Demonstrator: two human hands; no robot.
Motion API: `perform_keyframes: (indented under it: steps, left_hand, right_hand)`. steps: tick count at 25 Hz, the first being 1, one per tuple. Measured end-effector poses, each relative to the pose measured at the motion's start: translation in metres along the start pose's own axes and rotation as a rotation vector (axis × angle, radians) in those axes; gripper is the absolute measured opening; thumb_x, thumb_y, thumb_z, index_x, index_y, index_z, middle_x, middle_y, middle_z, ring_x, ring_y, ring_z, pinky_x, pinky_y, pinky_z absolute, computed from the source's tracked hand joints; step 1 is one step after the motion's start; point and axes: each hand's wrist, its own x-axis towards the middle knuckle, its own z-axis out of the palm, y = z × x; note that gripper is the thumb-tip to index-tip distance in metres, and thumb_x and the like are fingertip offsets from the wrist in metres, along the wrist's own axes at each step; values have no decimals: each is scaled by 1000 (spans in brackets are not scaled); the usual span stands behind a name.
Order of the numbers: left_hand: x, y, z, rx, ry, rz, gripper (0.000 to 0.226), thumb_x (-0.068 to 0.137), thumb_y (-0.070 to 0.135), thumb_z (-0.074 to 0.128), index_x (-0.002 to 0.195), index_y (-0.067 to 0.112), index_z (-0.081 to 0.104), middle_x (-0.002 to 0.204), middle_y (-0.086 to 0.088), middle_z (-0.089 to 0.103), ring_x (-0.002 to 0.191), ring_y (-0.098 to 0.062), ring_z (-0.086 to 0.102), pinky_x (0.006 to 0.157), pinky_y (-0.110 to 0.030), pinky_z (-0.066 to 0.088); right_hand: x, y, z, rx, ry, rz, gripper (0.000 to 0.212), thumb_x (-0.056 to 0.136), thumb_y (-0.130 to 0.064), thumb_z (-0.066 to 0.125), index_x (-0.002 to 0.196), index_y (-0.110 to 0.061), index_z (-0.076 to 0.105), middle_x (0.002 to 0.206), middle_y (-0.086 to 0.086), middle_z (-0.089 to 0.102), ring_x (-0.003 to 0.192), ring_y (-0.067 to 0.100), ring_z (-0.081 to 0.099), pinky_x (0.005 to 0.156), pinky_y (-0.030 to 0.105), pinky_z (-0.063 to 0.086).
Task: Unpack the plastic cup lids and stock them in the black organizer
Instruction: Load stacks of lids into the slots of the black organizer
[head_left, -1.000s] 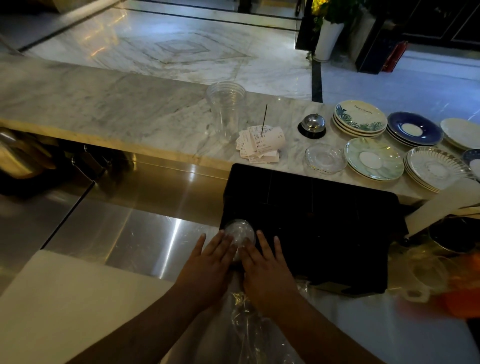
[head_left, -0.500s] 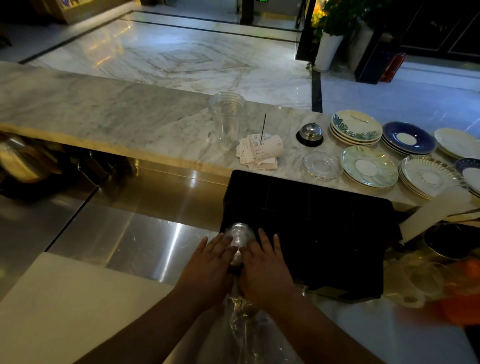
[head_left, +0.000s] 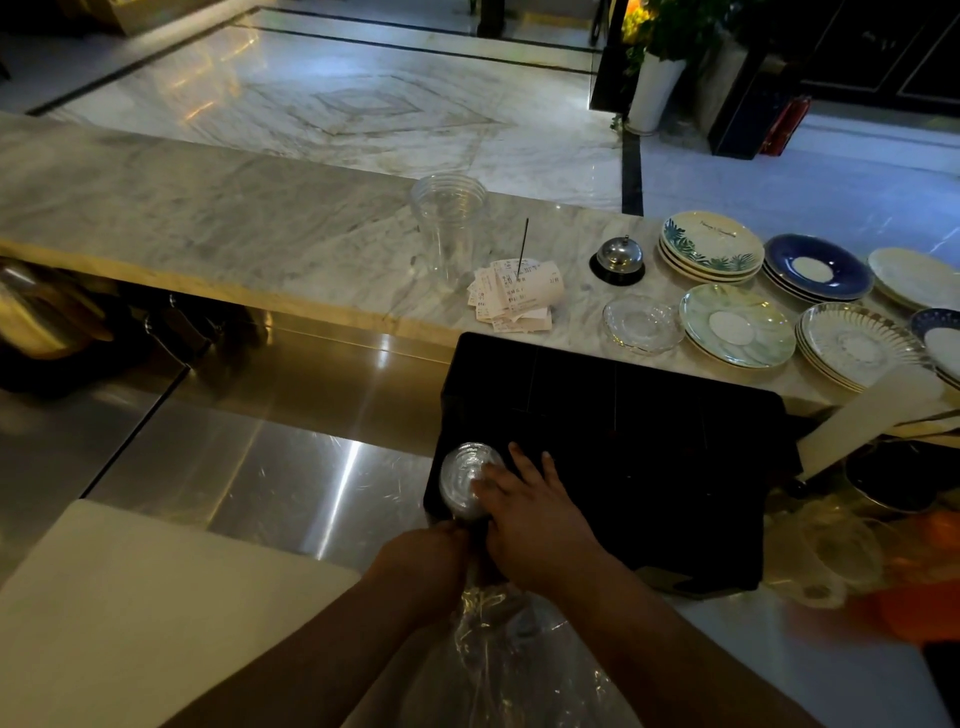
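Note:
A stack of clear plastic cup lids pokes out of a clear plastic sleeve at the front left corner of the black organizer. My right hand lies against the right side of the stack, fingers spread over the organizer's edge. My left hand is closed around the plastic sleeve just below the lids. The rest of the sleeve trails down toward me between my forearms. The organizer's compartments look dark and I cannot tell what is in them.
On the marble counter stand clear cups, a receipt spike, a bell and several saucer stacks. A white board lies front left on the steel worktop. Plastic clutter sits right of the organizer.
My left hand has slid down from beside the lids and closed around the sleeve below them. More of the lid stack is now exposed. My right hand stays against the stack.

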Motion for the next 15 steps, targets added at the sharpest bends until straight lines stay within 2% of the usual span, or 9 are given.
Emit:
perform_keyframes:
  steps: [7, 9, 11, 12, 13, 14, 15]
  left_hand:
    - [0, 8, 6, 7, 26, -42, 45, 94, 24, 65, 138, 18, 54, 128, -8, 66, 103, -30, 71, 85, -44, 60]
    - [-6, 7, 1, -55, 142, -44, 34, 95, 29, 59, 127, 21, 62, 118, -5, 69, 98, -27, 72, 80, -41, 61]
    - [-10, 1, -8, -52, 422, 11, 28, 92, 36, 53, 109, 22, 69, 105, -2, 70, 92, -24, 71, 71, -37, 58]
    - [-11, -4, -13, -21, 544, 35, 30, 89, 38, 55, 108, 21, 70, 107, -2, 71, 95, -24, 71, 74, -37, 58]
    - [-8, -7, -16, 6, 606, 43, 37, 88, 39, 58, 117, 21, 70, 119, -5, 70, 109, -26, 68, 87, -41, 57]
    - [-4, -10, -19, 38, 551, 26, 49, 89, 41, 59, 134, 20, 64, 138, -7, 64, 129, -30, 60, 105, -47, 51]
    - [0, -12, -21, 73, 454, 8, 62, 92, 45, 56, 150, 22, 51, 157, -8, 50, 147, -32, 42, 121, -53, 35]
  right_hand:
    - [-5, -3, 2, 2, 35, 24, 65, 88, -36, 45, 151, -21, 38, 163, 5, 30, 155, 30, 3, 122, 52, -6]
    - [-7, -1, 4, 2, 60, 40, 69, 85, -42, 37, 150, -20, 39, 162, 5, 31, 155, 31, 4, 122, 51, -5]
    - [-8, 1, 5, -3, 88, 66, 75, 83, -46, 24, 152, -20, 37, 163, 4, 30, 155, 31, 3, 123, 50, -5]
    - [-7, -1, 5, -6, 93, 71, 78, 82, -48, 19, 154, -21, 34, 164, 4, 28, 155, 32, 1, 123, 50, -6]
    - [-8, -1, 7, -11, 82, 76, 80, 82, -49, 17, 156, -22, 30, 165, 3, 25, 155, 32, -1, 123, 51, -7]
    - [-8, -2, 9, -17, 58, 82, 78, 83, -49, 18, 157, -24, 26, 166, 2, 22, 155, 33, -4, 122, 52, -9]
    - [-9, -3, 12, -25, 25, 89, 75, 86, -47, 23, 157, -25, 23, 167, 2, 20, 155, 34, -6, 121, 54, -10]
